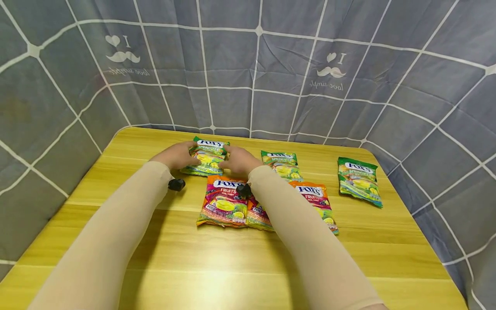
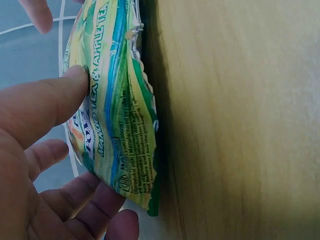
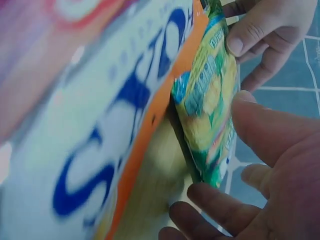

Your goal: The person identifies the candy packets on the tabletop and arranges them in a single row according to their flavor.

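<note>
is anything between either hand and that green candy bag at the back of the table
Nothing visible. Both hands are already on the green candy bag: the left hand holds its left edge, the right hand its right edge. The orange candy bag lies nearer the person, under the right wrist, not between the fingers and the bag.

table: we see a yellow wooden table (image 1: 128, 241) | backdrop: grey cloth with white grid lines (image 1: 232, 64), moustache prints | bags: two orange candy bags (image 1: 224, 200) (image 1: 315, 200) near centre, green bag (image 1: 282, 163) behind them, another green bag (image 1: 359, 180) well apart on the right
</note>
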Tool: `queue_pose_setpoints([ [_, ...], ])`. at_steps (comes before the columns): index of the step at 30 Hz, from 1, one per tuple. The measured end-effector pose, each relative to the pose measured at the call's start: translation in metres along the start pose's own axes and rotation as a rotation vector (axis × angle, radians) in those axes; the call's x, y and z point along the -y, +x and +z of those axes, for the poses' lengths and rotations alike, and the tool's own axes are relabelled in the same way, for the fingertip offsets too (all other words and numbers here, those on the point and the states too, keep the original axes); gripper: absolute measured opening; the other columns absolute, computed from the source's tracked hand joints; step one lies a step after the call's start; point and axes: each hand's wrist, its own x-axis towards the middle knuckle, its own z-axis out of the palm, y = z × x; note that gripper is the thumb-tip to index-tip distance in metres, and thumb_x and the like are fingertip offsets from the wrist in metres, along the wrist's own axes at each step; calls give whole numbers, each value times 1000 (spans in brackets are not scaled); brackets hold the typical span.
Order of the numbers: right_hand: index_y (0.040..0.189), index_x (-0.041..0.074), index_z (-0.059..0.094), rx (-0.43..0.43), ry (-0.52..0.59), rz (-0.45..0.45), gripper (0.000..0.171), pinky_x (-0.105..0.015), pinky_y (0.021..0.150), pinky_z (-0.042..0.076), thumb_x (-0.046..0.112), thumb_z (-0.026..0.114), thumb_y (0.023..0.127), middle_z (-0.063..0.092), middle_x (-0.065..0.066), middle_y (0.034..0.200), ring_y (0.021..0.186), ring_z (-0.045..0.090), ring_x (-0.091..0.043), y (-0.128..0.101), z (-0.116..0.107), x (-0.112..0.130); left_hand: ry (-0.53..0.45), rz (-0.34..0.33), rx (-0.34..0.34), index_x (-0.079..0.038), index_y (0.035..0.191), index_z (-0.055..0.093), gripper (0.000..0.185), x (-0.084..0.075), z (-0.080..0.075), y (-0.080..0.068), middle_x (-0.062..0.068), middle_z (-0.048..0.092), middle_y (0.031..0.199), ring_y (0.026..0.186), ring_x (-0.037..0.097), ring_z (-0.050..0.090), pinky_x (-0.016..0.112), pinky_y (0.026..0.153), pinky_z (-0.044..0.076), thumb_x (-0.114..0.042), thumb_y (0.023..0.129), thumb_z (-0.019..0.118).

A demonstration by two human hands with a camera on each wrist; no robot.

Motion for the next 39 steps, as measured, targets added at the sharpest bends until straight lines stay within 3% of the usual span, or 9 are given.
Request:
queue_pose_setpoints([
  [11, 168, 8, 27, 13, -82, 27, 87, -43, 130, 31, 46, 69, 102, 43, -12, 167, 156, 39, -29, 12, 9, 12, -9, -7, -8, -4, 168, 23, 87, 2, 3, 3, 28, 30, 168, 156, 50, 28, 65, 126, 28, -37, 102, 69],
  [27, 168, 13, 27, 23, 61, 62, 84, -43, 127, 37, 43, 69, 102, 53, -12, 159, 149, 48, -28, 11, 8, 8, -78, -15, -54, -5, 167, 25, 87, 1, 5, 3, 27, 31, 168, 154, 48, 32, 64, 126, 29, -35, 100, 72],
  [39, 170, 16, 23, -59, 69, 39, 83, -42, 130, 30, 41, 67, 104, 35, -6, 172, 159, 34, -27, 6, -4, 5, -159, 4, -137, -8, 168, 26, 83, -14, 0, 6, 23, 33, 169, 153, 44, 35, 61, 128, 26, -30, 101, 70],
])
